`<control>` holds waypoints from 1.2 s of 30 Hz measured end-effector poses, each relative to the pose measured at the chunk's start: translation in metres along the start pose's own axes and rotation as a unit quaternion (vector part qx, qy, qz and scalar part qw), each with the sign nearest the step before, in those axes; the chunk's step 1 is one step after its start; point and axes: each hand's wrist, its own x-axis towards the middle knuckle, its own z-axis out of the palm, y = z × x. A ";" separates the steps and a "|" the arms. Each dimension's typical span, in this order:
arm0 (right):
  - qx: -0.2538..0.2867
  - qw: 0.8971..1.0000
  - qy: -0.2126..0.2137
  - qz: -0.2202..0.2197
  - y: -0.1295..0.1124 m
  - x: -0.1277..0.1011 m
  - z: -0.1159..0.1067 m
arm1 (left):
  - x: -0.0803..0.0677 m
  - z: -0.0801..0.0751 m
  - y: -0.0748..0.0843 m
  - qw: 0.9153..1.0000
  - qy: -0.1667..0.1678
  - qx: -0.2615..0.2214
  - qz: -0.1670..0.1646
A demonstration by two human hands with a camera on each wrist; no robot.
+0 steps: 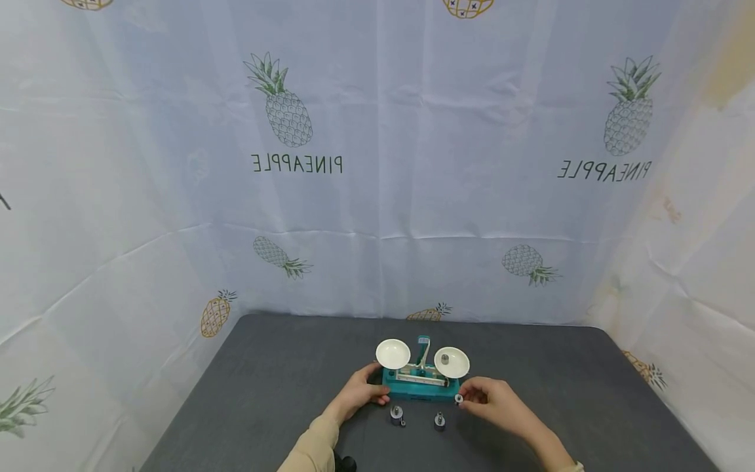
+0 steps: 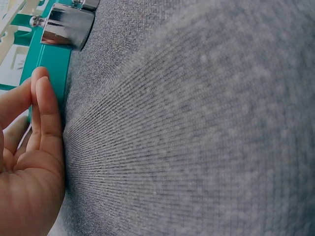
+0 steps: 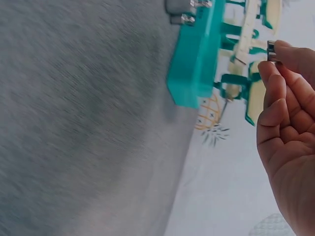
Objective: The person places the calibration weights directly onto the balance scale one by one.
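Left hand: I am seeing the left hand (image 1: pixel 358 394) lying low in the middle of the head frame, its fingers (image 2: pixel 43 114) nearly straight and pressing flat against the left end of the balance scale (image 1: pixel 422 380); it is not wrapping around anything.
Right hand: the right hand (image 1: pixel 492 401) is sitting just right of the scale's base, its thumb and forefinger pinching a small metal weight (image 1: pixel 458 398), which is showing as a shiny stub at the fingertips in the upper right of the right wrist frame (image 3: pixel 271 50).
Hands together or apart: they are staying apart, one at each end of the scale.
Scale: it is standing upright on the grey table (image 1: pixel 248 393), just below the centre of the head frame, with a teal base and two white pans.
Left pan: the left pan (image 1: pixel 392 353) is showing nothing on it.
Right pan: the right pan (image 1: pixel 451 362) is carrying a small grey weight near its middle.
Loose weights: a knobbed weight (image 1: pixel 397 414) is standing on the table in front of the scale near the left hand, and a second one (image 1: pixel 439 420) is standing to its right, apart from both hands.
Backdrop: a pale cloth (image 1: pixel 377 164) printed with pineapples is hanging behind and beside the table.
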 end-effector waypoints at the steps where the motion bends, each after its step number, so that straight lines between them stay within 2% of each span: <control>1: -0.005 1.000 0.003 -0.004 -0.001 0.001 -0.002 | 0.000 0.000 0.000 1.000 0.000 -0.001 0.000; 6: -0.021 1.000 0.009 -0.014 -0.004 0.009 -0.014 | 0.001 0.000 0.000 1.000 -0.002 -0.005 0.000; 15: -0.034 0.999 0.016 -0.003 -0.007 0.029 -0.029 | 0.001 -0.002 -0.001 1.000 -0.004 -0.007 0.002; 24: -0.050 0.998 0.010 0.020 0.001 0.047 -0.031 | 0.002 -0.001 -0.001 1.000 -0.004 -0.008 0.002; 36: -0.084 0.996 0.015 -0.002 0.004 0.057 -0.028 | 0.000 0.000 -0.001 1.000 0.000 0.000 0.000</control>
